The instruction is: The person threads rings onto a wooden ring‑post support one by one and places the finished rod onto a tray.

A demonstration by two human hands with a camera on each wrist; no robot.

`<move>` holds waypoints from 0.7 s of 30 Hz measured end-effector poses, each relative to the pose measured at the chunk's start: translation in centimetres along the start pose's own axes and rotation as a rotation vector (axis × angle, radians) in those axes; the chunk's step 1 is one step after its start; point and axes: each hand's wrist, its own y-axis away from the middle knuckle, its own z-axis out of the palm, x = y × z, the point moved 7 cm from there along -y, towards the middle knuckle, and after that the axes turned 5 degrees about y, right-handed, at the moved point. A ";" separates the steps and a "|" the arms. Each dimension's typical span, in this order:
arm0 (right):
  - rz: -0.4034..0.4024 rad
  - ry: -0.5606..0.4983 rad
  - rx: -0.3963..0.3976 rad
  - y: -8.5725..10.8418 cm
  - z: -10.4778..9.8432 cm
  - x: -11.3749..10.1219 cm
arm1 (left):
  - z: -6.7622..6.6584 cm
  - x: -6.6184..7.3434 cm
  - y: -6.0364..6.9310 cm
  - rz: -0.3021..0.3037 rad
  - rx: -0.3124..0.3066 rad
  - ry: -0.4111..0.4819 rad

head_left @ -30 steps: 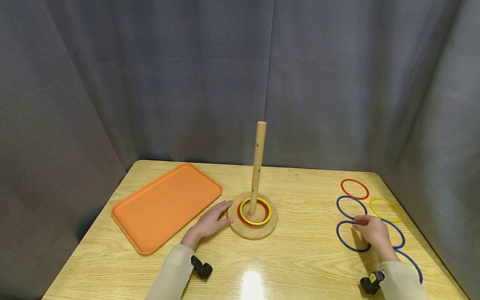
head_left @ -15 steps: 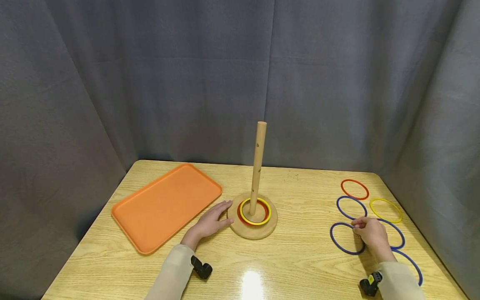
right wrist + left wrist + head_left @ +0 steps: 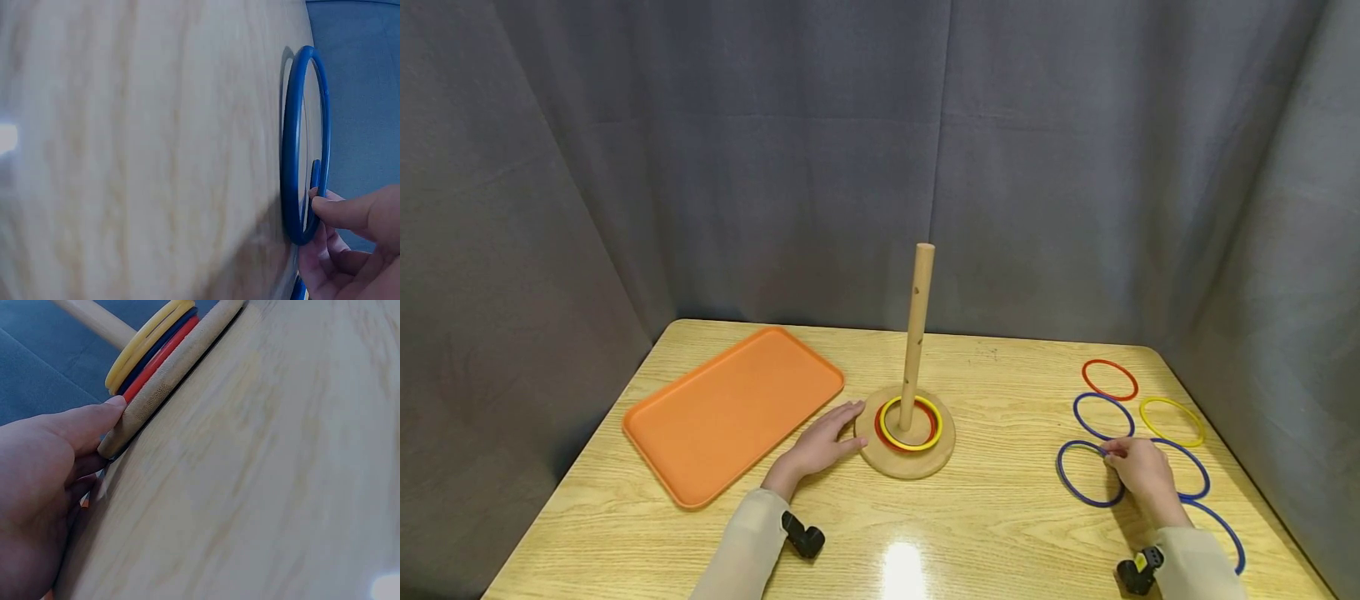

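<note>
In the head view a wooden peg [image 3: 915,333] rises from a round base [image 3: 917,467]. Around its foot lie rings; the left wrist view shows yellow rings [image 3: 140,355] over a dark blue ring [image 3: 150,361] and a red ring [image 3: 164,357]. My left hand [image 3: 817,444] touches the base's left edge, fingers straight, thumb at the rim. On the right, my right hand [image 3: 1144,475] pinches a blue ring [image 3: 290,137] between thumb and fingertips. That ring is slightly raised off the tabletop in the right wrist view, with its shadow beside it.
An orange tray [image 3: 737,417] lies on the left of the wooden table [image 3: 1000,517]. Around my right hand lie a red ring [image 3: 1105,361], a yellow ring [image 3: 1202,427] and several blue rings, the nearest blue ring [image 3: 1232,532] partly behind the sleeve. Grey curtains [image 3: 805,167] enclose the table.
My right hand has shifted slightly to the left and towards me, bringing the pinched blue ring left, away from the other rings. The left hand and the peg stay put.
</note>
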 end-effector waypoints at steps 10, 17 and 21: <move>0.028 -0.122 0.033 -0.1 -0.1 0.0 | 0.0 0.0 0.1 -0.002 -0.004 -0.002; 0.030 -0.237 0.011 0.0 -0.6 -1.5 | 0.0 0.1 0.1 -0.005 -0.006 0.001; 0.030 -0.308 0.016 -0.1 -1.1 -2.8 | 0.0 0.0 0.0 -0.007 -0.009 -0.004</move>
